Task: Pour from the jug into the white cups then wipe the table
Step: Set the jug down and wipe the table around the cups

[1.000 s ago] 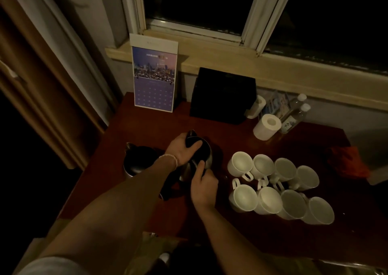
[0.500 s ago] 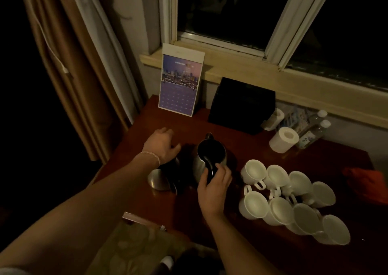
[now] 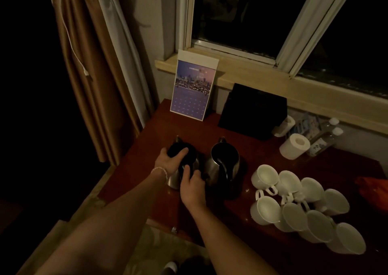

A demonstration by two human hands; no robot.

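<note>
Gripping the left jug [image 3: 184, 165], both hands work together: the left hand [image 3: 171, 161] curls over its dark lid [image 3: 178, 149], likely to steady or lift it, while the right hand [image 3: 192, 185] wraps the handle at the near side, probably readying a pour. Both forearms reach forward from the near edge, converging on it. A second jug [image 3: 223, 162], lid off, stands just beside it on the tabletop [image 3: 210, 125], untouched. White cups [image 3: 302, 207] cluster to the right, tipped on their sides, so they seem to need righting first
</note>
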